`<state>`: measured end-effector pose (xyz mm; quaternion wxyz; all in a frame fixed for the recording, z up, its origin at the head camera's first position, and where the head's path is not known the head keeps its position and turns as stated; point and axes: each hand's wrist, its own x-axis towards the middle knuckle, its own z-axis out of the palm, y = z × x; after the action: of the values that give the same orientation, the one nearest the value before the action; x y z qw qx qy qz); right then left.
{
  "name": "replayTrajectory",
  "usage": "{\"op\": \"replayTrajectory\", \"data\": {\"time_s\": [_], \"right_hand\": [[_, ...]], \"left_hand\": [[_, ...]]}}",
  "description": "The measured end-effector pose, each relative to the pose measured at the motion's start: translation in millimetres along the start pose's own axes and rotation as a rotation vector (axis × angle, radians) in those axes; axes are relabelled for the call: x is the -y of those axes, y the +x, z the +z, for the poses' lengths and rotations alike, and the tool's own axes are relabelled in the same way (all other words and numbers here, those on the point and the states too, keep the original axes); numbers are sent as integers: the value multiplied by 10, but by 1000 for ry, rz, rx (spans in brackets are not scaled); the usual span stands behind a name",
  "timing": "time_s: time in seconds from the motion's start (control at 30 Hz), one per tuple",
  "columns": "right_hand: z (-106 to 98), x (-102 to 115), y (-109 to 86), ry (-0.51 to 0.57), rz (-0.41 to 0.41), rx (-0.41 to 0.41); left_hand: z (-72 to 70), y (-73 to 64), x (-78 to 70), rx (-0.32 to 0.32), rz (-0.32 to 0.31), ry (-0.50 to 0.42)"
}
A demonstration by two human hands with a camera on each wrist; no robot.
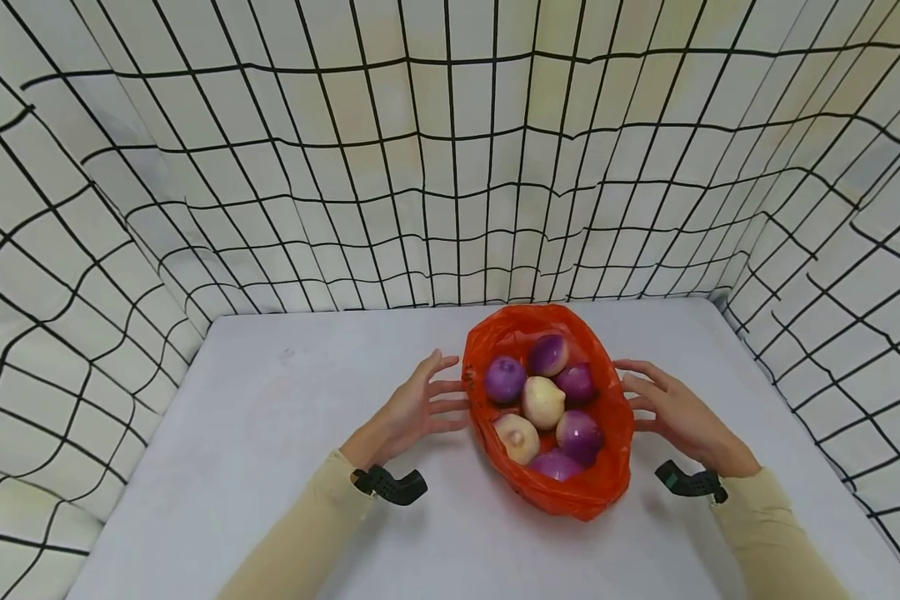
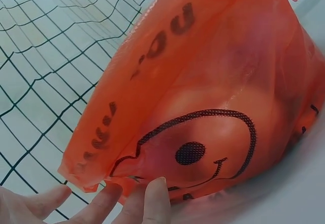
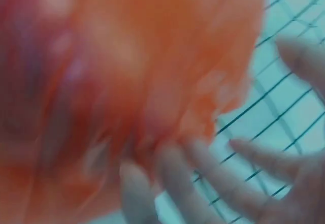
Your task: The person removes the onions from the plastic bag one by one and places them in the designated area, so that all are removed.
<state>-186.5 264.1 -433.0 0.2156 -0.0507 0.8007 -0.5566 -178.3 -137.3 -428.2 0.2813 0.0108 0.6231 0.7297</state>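
Flanking the red bag (image 1: 573, 502), your left hand (image 1: 408, 407) and right hand (image 1: 667, 410) stand wide apart with fingers spread, gripping nothing. The bag sits on the white table (image 1: 285, 433), right of its middle and between your palms, its mouth facing up around purple onions (image 1: 505, 379) and two pale onions (image 1: 543, 403). The right wrist view is blurred, so I can't tell whether those fingertips press the plastic or stop just short.

Pushing harder from one side could tip the bag, since its walls look thin and limp; the round onions might then roll over the low rim. Snagging that rim with a fingertip could fold it or tear it. Around you, black netting (image 1: 453, 136) rises behind the table and along both sides, but nothing stands between either hand and the bag. Black bands (image 1: 399, 487) hang at both wrists and might brush the plastic if you lean in.
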Motion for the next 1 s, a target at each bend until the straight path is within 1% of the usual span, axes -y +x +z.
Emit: {"op": "replayTrajectory", "data": {"time_s": [0.1, 0.27, 0.37, 0.5, 0.63, 0.77, 0.83, 0.97, 1.0], "right_hand": [[-19, 29, -14, 26, 19, -40], [-56, 70, -22, 56, 0, -51], [-68, 88, -15, 47, -2, -56], [-57, 114, -1, 32, -2, -62], [-47, 128, -1, 21, 0, -65], [-54, 136, -5, -2, -9, -68], [-50, 134, 7, -6, -17, -64], [-17, 123, 77, -1, -36, -42], [-33, 113, 73, -4, -33, -39]], "left_hand": [[-19, 6, 2, -10, 2, -9], [-60, 12, -7, -21, 19, -12], [-80, 6, -15, -26, 23, -12], [-99, -4, -17, -53, 16, -8], [-100, -2, -20, -69, 2, 17], [-104, -6, -45, -63, 3, 54], [-116, -22, -68, -61, 6, 69], [-155, -82, -130, -79, 11, 106], [-141, -79, -133, -78, 11, 111]]}}
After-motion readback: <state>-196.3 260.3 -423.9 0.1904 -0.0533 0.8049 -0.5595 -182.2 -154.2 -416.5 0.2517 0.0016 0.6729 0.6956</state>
